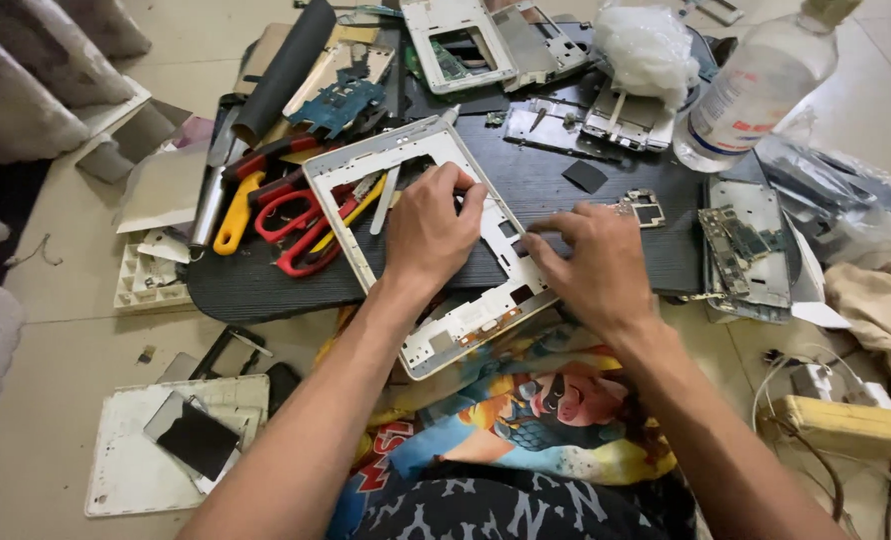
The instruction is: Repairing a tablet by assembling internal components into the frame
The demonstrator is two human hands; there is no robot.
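A white tablet frame (366,165) lies tilted on a dark ribbed mat (556,180) in front of me. My left hand (428,228) rests inside the frame, fingertips pressing its right rail near the top. My right hand (596,265) lies on the mat just right of the frame, fingers pinched at the frame's right edge; whether it grips something small I cannot tell. Red-handled scissors (296,225) and a yellow-handled tool (238,210) lie under the frame's left side.
Circuit boards (736,250), other white frames (456,40), a clear plastic bottle (756,85) and a crumpled plastic bag (646,45) crowd the mat's far side. A white panel with dark glass pieces (181,440) lies at lower left. A power strip with cables (846,420) is at right.
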